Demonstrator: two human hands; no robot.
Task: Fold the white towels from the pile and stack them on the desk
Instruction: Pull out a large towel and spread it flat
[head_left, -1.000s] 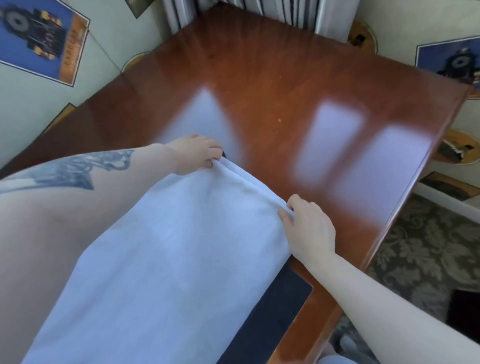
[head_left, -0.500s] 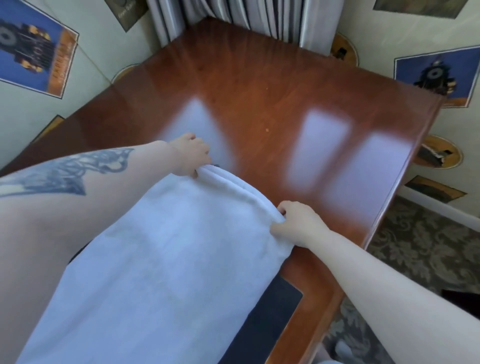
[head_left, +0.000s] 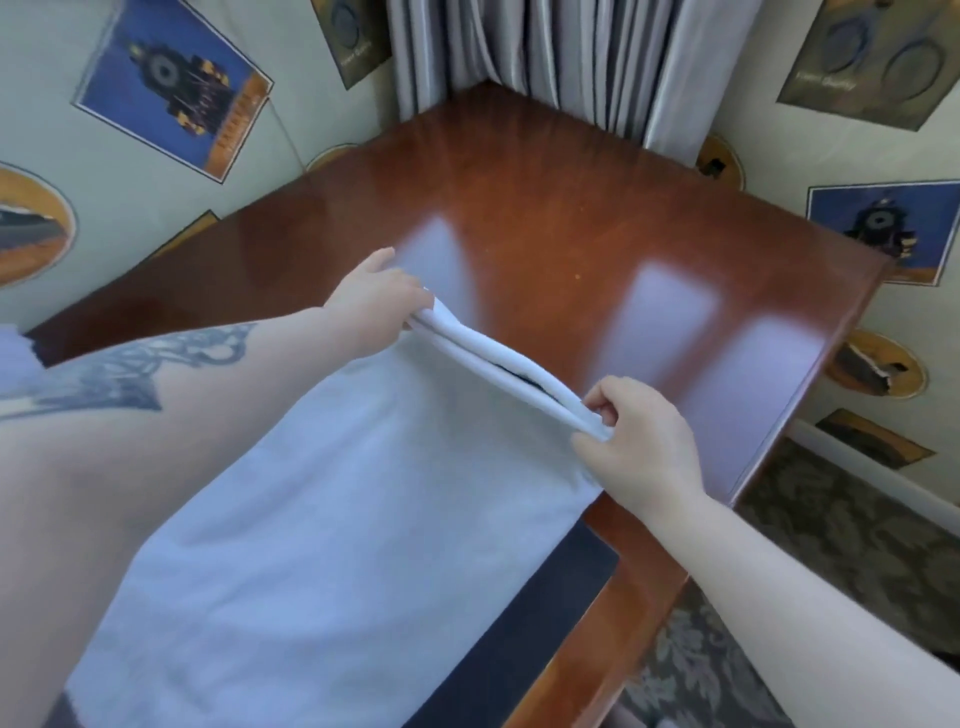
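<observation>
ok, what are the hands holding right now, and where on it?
The white towel: left hand and right hand each pinch a corner of its far, doubled edge.

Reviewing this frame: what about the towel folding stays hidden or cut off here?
- Head view: white towel near end, cut off by the bottom edge.
- Towel pile: out of frame.
- Left hand fingertips: hidden under the towel's corner.
- Desk beneath the towel: covered.
- Right hand pinch: visible.

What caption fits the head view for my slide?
Both hands, left hand and right hand, pinch a white towel's far edge above the desk.
</observation>
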